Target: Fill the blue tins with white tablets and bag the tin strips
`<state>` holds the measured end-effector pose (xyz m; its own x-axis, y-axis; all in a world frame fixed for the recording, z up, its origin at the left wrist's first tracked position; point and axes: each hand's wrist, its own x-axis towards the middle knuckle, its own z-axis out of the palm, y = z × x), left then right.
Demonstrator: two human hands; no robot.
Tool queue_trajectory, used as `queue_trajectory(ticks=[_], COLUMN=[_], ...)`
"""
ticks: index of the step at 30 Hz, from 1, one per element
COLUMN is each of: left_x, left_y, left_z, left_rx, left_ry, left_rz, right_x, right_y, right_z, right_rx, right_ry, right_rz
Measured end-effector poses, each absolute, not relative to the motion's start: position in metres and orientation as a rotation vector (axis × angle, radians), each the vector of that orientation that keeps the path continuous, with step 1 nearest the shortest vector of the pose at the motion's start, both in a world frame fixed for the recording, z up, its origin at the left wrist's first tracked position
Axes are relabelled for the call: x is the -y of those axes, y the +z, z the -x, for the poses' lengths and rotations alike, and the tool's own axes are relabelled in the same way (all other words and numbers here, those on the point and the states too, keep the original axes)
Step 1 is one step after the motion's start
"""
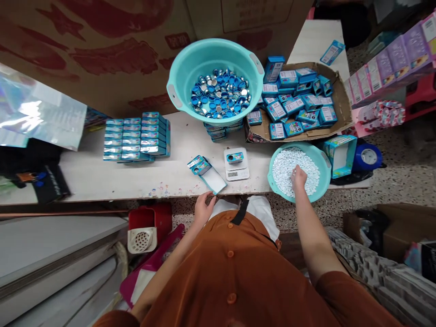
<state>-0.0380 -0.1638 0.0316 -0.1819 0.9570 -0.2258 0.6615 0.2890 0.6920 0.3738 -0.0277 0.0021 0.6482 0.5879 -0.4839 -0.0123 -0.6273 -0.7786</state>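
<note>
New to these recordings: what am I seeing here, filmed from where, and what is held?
There is no machine, just a person working bare-handed. The one picture comes from a camera worn on the head, looking forward and down. The white table bears stacked blue boxes, a scale with one small box on it, a basin of blue and silver caps, and a cardboard tray of more boxes. The right hand reaches into a second basin of white pellets. The left hand is at the table's near edge, by the corner of an open carton. Whether either hand grips anything is unclear.

No text legible, scale display blurred, blue box labels too small, carton lettering unclear
</note>
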Motion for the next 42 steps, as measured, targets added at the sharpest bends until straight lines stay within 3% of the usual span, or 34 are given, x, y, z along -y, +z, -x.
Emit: queue_trajectory(ticks=[5, 13, 25, 42], left_x=[0.160, 0.137, 0.071, 0.113], left_y=[0.028, 0.021, 0.010, -0.005], left_z=[0.033, 0.020, -0.006, -0.001], left_rx=[-1.890, -1.825, -1.802, -1.843], left_ry=[0.605, 0.683, 0.910, 0.968], left_rz=[-1.437, -1.418, -1.360, -1.229], right_x=[0.021, 0.003, -0.070, -0.072], right_y=[0.029, 0.059, 0.059, 0.029], right_z=[-0.383, -0.314, -0.142, -0.102], right_rx=[-0.079, -0.147, -0.011, 0.434], right_ry=[1.508, 1.702, 1.731, 1.361], right_rz=[1.364, 1.042, 1.139, 1.424])
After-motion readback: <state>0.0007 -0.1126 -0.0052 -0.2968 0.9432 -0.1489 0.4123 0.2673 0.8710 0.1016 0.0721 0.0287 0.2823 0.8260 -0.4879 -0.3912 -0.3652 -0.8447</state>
